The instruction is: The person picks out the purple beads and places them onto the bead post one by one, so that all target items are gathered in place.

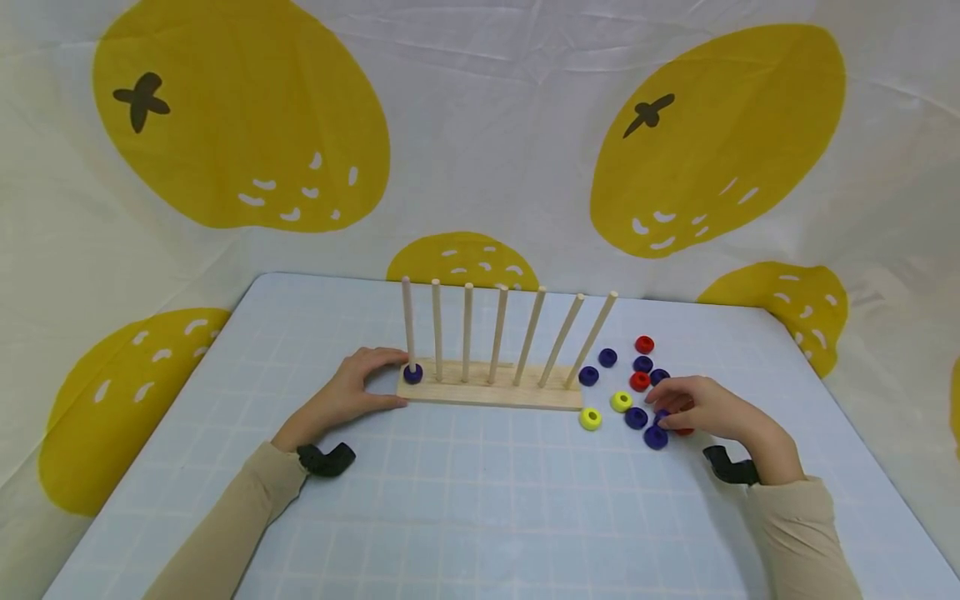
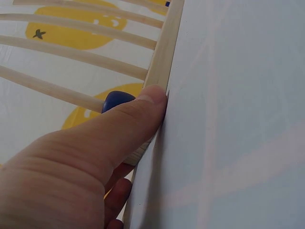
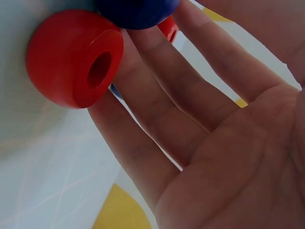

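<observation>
A wooden rack [image 1: 480, 390] with a row of upright pegs stands on the table. One dark blue bead [image 1: 413, 374] sits at the foot of its leftmost peg. My left hand [image 1: 347, 390] holds the rack's left end, its thumb [image 2: 138, 112] along the front edge in the left wrist view and the other fingers behind. At the right, my right hand [image 1: 708, 406] reaches over loose beads, fingers spread and gently bent. Around a blue bead [image 3: 138, 9], its fingertips are close by. Beside them in the right wrist view is a red bead [image 3: 71, 57] with its hole showing.
Loose beads lie right of the rack: two yellow, including one yellow bead [image 1: 590, 418], several blue, such as a blue bead [image 1: 656, 437], and red ones, the farthest red bead [image 1: 644, 344] toward the back. A cloth [image 1: 487, 125] with yellow fruit prints hangs behind the table [image 1: 465, 500].
</observation>
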A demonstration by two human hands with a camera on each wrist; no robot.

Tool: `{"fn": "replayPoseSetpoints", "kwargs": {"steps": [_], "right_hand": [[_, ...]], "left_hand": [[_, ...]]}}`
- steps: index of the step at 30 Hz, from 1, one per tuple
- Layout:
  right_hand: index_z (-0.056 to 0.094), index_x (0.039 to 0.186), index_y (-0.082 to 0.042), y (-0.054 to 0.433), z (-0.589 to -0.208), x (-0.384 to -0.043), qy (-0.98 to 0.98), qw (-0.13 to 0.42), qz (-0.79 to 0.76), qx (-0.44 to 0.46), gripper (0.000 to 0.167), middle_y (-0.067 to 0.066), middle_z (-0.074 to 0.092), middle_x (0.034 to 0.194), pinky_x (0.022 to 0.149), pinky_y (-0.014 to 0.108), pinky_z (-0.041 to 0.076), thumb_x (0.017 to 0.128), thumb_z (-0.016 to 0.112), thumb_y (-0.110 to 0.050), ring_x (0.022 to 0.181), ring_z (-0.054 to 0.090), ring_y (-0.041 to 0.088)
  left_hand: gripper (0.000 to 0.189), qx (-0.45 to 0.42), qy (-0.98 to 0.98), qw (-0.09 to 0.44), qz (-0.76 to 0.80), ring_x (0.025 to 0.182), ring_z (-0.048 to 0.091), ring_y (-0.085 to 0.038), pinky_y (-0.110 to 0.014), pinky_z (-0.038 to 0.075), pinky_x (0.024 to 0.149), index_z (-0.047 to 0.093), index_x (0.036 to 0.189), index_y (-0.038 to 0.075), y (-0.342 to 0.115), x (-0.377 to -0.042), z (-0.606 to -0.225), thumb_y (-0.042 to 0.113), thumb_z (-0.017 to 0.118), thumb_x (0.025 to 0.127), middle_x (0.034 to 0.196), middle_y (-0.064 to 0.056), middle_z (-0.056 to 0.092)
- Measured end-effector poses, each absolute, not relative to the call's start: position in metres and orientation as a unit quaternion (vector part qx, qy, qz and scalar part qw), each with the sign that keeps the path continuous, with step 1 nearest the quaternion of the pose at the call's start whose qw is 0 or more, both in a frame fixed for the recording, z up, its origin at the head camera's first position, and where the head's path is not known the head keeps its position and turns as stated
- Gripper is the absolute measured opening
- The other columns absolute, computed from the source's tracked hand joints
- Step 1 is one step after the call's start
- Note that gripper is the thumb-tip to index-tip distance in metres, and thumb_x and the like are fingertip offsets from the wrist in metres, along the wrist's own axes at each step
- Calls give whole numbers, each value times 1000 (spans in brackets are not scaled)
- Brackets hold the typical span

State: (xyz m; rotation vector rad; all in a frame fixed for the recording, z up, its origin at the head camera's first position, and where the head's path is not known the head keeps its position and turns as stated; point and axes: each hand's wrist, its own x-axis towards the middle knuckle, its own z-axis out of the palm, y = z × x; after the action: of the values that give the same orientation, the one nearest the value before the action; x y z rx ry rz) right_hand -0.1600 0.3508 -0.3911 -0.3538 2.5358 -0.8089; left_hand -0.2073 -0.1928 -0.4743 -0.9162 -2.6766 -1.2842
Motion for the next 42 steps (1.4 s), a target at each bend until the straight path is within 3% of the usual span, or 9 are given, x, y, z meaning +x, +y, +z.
{"fn": "replayPoseSetpoints", "kwargs": {"steps": [8, 25, 42], "right_hand": [[67, 113, -5, 351, -389, -160, 920, 225, -294, -129, 25, 8, 69, 108, 85, 41, 56, 89, 73, -8, 98, 62, 25], [71, 108, -6, 345, -390, -160, 939, 211, -253, -98, 25, 8, 67, 106, 85, 47, 55, 84, 76, -5, 96, 60, 27], [70, 113, -8, 343, -388, -161, 941, 141, -277, -134, 25, 13, 66, 117, 93, 55, 50, 88, 73, -6, 110, 61, 35]], "left_hand": [[66, -314, -856, 43, -409, 119, 50, -30, -53, 31, 99, 62, 132, 10, -193, -210, -479, 20, 90, 73, 136, -9, 60], [66, -315, -857, 43, -407, 119, 50, -30, -53, 30, 99, 62, 132, 10, -194, -209, -478, 22, 90, 73, 136, -9, 60], [66, -312, -854, 40, -414, 120, 50, -31, -54, 29, 101, 62, 131, 9, -193, -210, -477, 20, 90, 72, 136, -10, 60]]}}
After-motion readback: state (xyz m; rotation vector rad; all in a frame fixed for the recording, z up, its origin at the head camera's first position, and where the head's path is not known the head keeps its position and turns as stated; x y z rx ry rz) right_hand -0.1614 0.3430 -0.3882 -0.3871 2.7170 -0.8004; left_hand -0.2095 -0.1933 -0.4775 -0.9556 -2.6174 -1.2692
